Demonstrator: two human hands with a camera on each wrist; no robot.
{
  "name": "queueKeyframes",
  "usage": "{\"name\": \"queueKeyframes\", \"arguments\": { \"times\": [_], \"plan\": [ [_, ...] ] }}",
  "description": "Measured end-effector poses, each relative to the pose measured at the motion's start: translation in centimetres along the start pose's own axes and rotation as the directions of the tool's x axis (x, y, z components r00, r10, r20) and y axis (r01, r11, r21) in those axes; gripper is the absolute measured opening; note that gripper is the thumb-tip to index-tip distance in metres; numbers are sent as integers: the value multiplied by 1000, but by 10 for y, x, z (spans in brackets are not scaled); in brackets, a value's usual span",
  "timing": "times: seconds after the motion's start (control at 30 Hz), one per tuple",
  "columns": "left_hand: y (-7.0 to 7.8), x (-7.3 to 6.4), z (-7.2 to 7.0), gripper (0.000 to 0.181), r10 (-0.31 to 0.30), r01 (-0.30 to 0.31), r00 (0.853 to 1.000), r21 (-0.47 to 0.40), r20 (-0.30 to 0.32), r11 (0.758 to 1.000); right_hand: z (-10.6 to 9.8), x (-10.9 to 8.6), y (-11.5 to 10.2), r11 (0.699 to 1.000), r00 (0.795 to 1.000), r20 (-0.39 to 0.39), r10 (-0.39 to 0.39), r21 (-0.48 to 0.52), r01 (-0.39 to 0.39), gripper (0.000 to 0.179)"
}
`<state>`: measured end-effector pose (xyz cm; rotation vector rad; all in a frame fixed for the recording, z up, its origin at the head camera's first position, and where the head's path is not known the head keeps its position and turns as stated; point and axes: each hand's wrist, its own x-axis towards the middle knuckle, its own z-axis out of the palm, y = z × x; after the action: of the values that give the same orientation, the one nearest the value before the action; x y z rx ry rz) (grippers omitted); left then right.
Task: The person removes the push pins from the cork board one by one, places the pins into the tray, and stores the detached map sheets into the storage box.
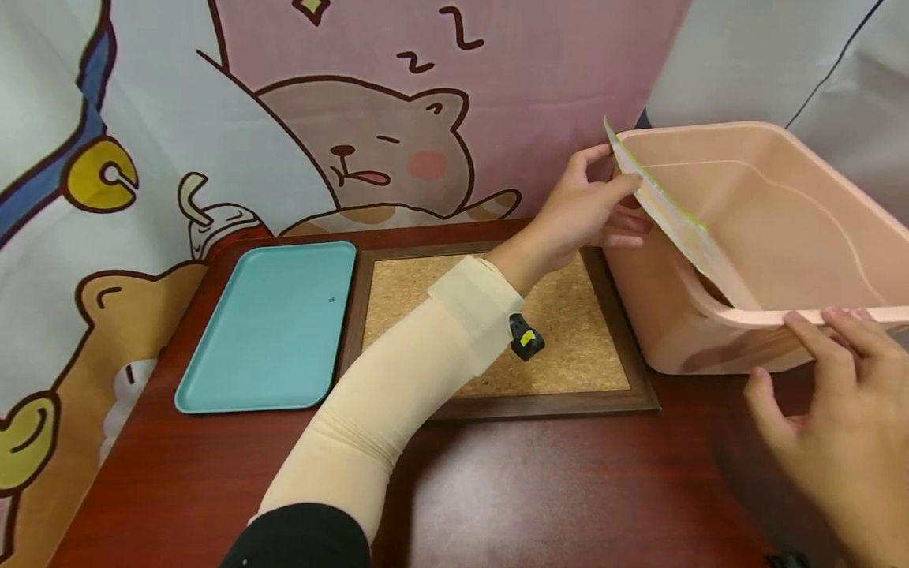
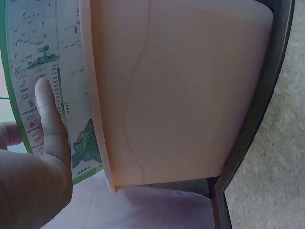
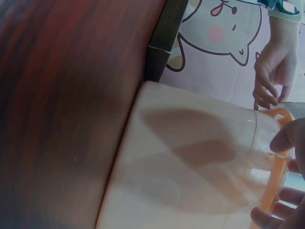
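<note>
My left hand (image 1: pixel 585 205) pinches the upper end of a thin printed sheet (image 2: pixel 52 52) between thumb and fingers. The sheet has a green border, small text and green map-like shapes. In the head view it slants edge-on down over the left rim of a pink plastic bin (image 1: pixel 746 339), its lower end inside. My right hand (image 1: pixel 845 418) is at the bin's front rim, fingertips resting on it and thumb held apart. The right wrist view shows the bin's outer wall (image 3: pixel 190 157) and part of this hand at its edge.
A teal tray (image 1: pixel 273 331) lies on the left of the dark red table (image 1: pixel 568 489). Beside it is a framed cork board (image 1: pixel 405 308) with a small black object (image 1: pixel 525 339) visible over it, near my left wrist. A cartoon-printed cloth (image 1: pixel 533 95) hangs behind.
</note>
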<state>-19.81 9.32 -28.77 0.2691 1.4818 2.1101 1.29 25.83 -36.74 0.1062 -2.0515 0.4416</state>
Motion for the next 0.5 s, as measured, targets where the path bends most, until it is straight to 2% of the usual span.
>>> {"name": "queueKeyframes", "arguments": {
  "times": [0.27, 0.5],
  "plan": [
    [-1, 3, 0, 56, 2, -2, 1000, 11, -9, 1000, 2, 2, -2, 1000, 1000, -22, 6, 11, -6, 54],
    [-5, 6, 2, 53, 18, -19, 1000, 25, 9, 1000, 0, 1, -2, 1000, 1000, 10, 20, -10, -20, 58]
  ]
}}
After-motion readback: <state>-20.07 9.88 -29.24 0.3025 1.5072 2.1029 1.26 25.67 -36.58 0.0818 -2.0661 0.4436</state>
